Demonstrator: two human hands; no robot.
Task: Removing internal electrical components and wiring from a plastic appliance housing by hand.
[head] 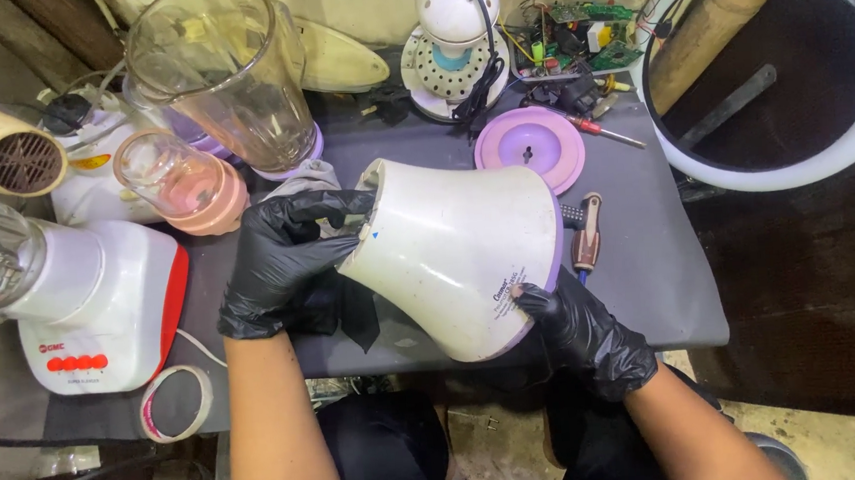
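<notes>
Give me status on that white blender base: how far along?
Done: the clear jar is off and standing behind, the purple round cover lies apart. In hand: left hand and right hand hold the white blender base tipped on its side. Left: the screwdriver lies untouched; the base still looks closed.

Workbench (651, 284), covered by a dark grey mat. On it: clear blender jar (220, 74); small pink-based jar (183, 182); white-and-red blender base (101, 298); round purple lid (529, 148); brown-handled screwdriver (586, 234); red-handled screwdriver (606, 132); tape roll (175, 403); open circuit board (579, 34).
</notes>
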